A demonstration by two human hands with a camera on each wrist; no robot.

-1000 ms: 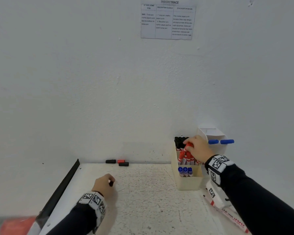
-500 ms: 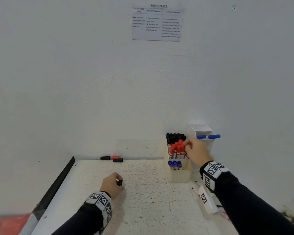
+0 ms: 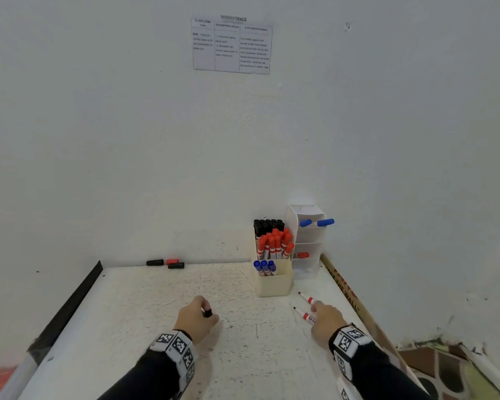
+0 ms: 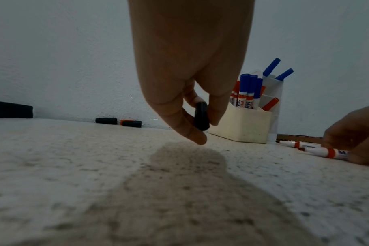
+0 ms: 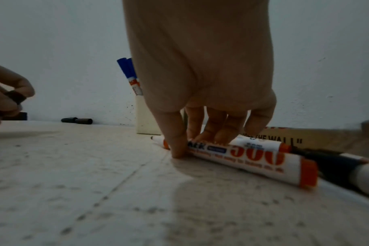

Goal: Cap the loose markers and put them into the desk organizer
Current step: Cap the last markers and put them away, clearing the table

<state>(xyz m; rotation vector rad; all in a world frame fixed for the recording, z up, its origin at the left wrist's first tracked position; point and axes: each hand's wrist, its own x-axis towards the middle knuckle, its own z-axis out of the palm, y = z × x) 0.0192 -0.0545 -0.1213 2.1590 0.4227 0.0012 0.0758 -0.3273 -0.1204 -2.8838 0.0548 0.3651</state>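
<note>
My left hand [image 3: 202, 308] hovers over the middle of the white table and pinches a black cap [image 3: 208, 313] between thumb and fingers; the left wrist view shows the cap [image 4: 201, 116] just above the surface. My right hand [image 3: 315, 308] is down at the right, thumb and fingers pinching an uncapped red marker [image 5: 242, 159] that lies on the table. A second uncapped red marker [image 3: 306, 297] lies just behind it. The cream desk organizer [image 3: 274, 284] stands at the back right, holding black, red and blue capped markers.
A white tiered holder [image 3: 309, 246] behind the organizer holds blue markers [image 3: 316, 222] and a red one. Two black caps [image 3: 155, 262] and a red cap [image 3: 172, 261] lie by the wall. A printed cardboard strip [image 3: 344, 287] borders the right edge. A dark-ended marker [image 5: 337, 168] lies near my right wrist.
My right hand has left the red markers in the organizer and come down onto an uncapped red marker on the table. My left hand has shifted right with the black cap.
</note>
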